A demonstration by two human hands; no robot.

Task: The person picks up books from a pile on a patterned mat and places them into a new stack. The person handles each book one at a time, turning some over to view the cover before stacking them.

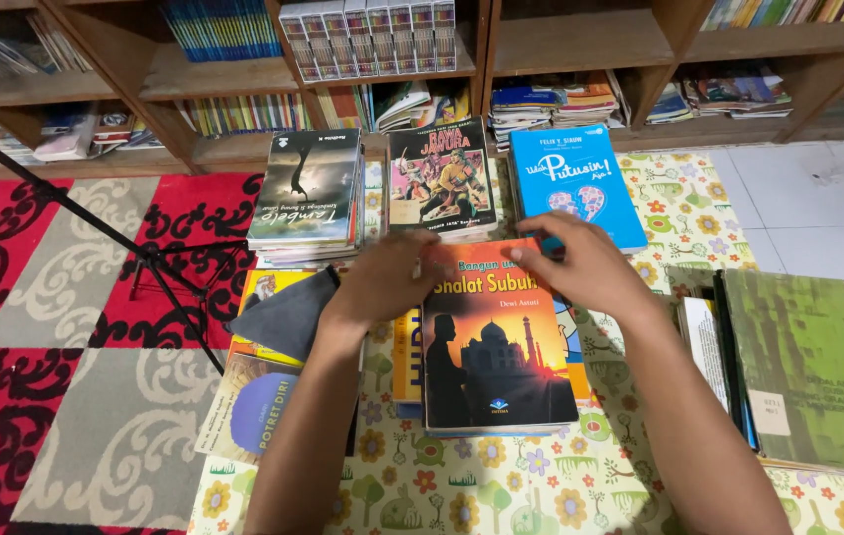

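Right now we have both hands on the orange book (496, 342), the one whose cover shows a dark silhouette and a domed building against a sunset. It lies face up on top of a small stack, in the middle of the flowered mat (541, 490). Our left hand (382, 282) grips the book's upper left corner, fingers curled over the edge; our right hand (580, 263) lies with fingers spread across its upper right corner, pressing rather than clenched.

Just left of the orange book a grey cloth (293, 312) rests on a yellow book (263, 327), with a purple-circled book (248, 406) below that. Beyond the orange book stand three stacks in a row: one topped by a grey-green book (308, 188), one by a comic-style cover (440, 176), one by a bright blue book (580, 183). Right of the orange book lies a worn green volume (808, 367) bearing a small white label, on other books.

Left of the mat a red, grey and black patterned carpet (35, 297) covers the floor, crossed by a black stand's legs (159, 263). White tiles (818, 208) show at far right. Wooden shelves (580, 45) packed with books line the wall behind.
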